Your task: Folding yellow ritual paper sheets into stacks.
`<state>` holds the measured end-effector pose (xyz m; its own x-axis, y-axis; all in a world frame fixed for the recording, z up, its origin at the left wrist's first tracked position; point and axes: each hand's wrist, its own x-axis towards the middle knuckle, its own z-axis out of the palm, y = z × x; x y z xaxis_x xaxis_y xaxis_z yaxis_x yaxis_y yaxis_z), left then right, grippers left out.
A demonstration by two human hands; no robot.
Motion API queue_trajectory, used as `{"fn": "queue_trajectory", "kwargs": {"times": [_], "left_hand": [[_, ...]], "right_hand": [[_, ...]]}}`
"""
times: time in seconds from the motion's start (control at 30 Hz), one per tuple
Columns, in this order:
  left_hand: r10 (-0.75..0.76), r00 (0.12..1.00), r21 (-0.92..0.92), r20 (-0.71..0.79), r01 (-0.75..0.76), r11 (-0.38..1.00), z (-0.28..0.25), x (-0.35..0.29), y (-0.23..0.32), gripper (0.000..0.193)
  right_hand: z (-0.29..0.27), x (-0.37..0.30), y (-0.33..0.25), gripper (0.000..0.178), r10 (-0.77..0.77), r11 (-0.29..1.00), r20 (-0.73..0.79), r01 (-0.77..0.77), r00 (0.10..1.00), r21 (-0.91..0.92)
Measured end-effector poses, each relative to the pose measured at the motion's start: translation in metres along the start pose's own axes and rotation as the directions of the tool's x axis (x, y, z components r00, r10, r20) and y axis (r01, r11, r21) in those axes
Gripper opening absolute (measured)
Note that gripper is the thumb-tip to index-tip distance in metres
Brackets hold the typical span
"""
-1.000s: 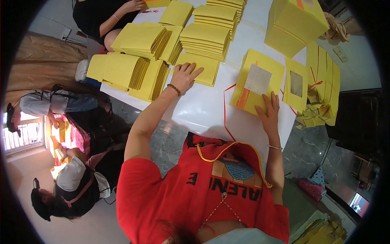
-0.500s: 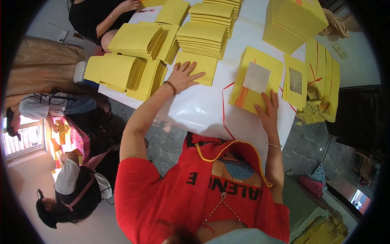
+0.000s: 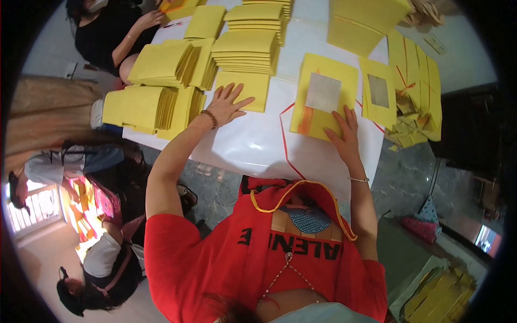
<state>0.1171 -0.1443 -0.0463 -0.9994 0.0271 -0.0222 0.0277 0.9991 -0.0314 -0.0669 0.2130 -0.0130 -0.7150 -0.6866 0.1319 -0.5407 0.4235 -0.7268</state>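
My left hand (image 3: 227,106) lies with spread fingers on a flat yellow paper packet (image 3: 253,92) in the middle of the table. On the right, my right hand (image 3: 344,131) rests with fingers apart on the lower right corner of a stack of yellow paper (image 3: 324,67). A silvery square (image 3: 323,91) and an orange strip (image 3: 305,119) show on top of that stack. Beside it lies another yellow piece (image 3: 371,70) with a silvery square. Neither hand grips anything.
Several stacks of folded yellow paper (image 3: 245,51) cover the table's left and far side. A tall yellow block (image 3: 361,27) stands far right, near a red-tied yellow bundle (image 3: 425,81). Red cord (image 3: 284,134) lies on the white table cover (image 3: 237,153). A co-worker's hand (image 3: 148,20) is far left.
The whole view has shifted, so the table and stacks appear further left. Both hands stay on the same papers. The far-left co-worker has come more into view.
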Motion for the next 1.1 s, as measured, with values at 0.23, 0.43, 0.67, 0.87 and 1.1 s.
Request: {"fn": "queue_trajectory", "kwargs": {"times": [0.23, 0.43, 0.67, 0.87, 1.1], "left_hand": [[0.048, 0.953, 0.022, -0.301, -0.043, 0.999, -0.043, 0.027, 0.042, 0.039], [0.248, 0.883, -0.387, -0.398, -0.407, 0.827, -0.070, 0.066, 0.118, 0.039], [0.307, 0.879, -0.389, -0.365, -0.444, 0.807, -0.071, 0.075, 0.126, 0.027], [0.257, 0.930, -0.586, -0.263, -0.366, 0.723, -0.079, 0.086, 0.113, 0.014], [0.141, 0.985, -0.692, -0.099, -0.170, 0.702, -0.088, 0.092, 0.113, 0.016]], "right_hand": [[-0.003, 0.002, -0.001, 0.051, -0.020, 0.999, 0.001, 0.020, 1.000, -0.025], [-0.003, 0.002, -0.003, 0.050, 0.013, 1.000, 0.006, -0.013, 1.000, 0.000], [-0.004, 0.000, 0.004, 0.035, 0.011, 0.993, -0.019, -0.008, 1.000, 0.116], [-0.020, 0.001, 0.025, 0.025, 0.062, 0.856, 0.144, -0.127, 0.988, 0.501], [-0.028, 0.001, 0.018, 0.033, -0.008, 0.883, 0.187, -0.081, 0.982, 0.462]]}}
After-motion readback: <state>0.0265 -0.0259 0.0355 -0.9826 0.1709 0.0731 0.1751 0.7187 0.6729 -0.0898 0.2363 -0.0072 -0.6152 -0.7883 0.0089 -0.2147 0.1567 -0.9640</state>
